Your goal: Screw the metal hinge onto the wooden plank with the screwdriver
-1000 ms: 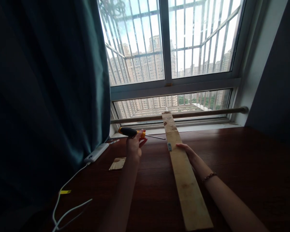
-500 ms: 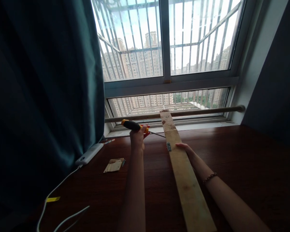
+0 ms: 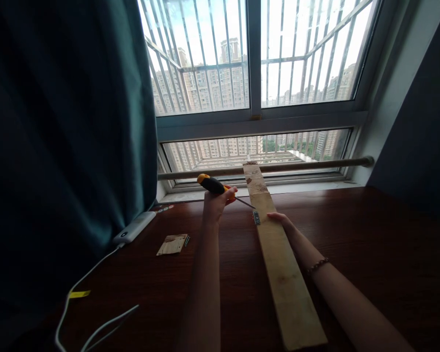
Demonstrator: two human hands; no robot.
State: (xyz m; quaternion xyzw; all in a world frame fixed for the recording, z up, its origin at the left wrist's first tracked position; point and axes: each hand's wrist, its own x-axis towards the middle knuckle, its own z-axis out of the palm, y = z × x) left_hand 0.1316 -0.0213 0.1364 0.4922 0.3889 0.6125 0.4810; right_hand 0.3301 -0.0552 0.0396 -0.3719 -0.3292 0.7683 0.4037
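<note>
My left hand is closed around a screwdriver with a black and orange handle. Its thin shaft slants down to the right, and the tip meets or comes very near the top of a small metal hinge-like bracket. That bracket sits at the left edge of a long wooden board. My right hand grips the board's right edge, level with the bracket, thumb on top; the other fingers are hidden under it. The board's far end rests at the rail by the window.
Left of my arm lies a small thin wooden piece with several screws beside it. A white power strip and white cable run along the dark curtain. A rail crosses before the window.
My left hand has moved the screwdriver right and slightly up, its tip now at the bracket's top. The right hand keeps its hold on the board. The view has shifted slightly.
</note>
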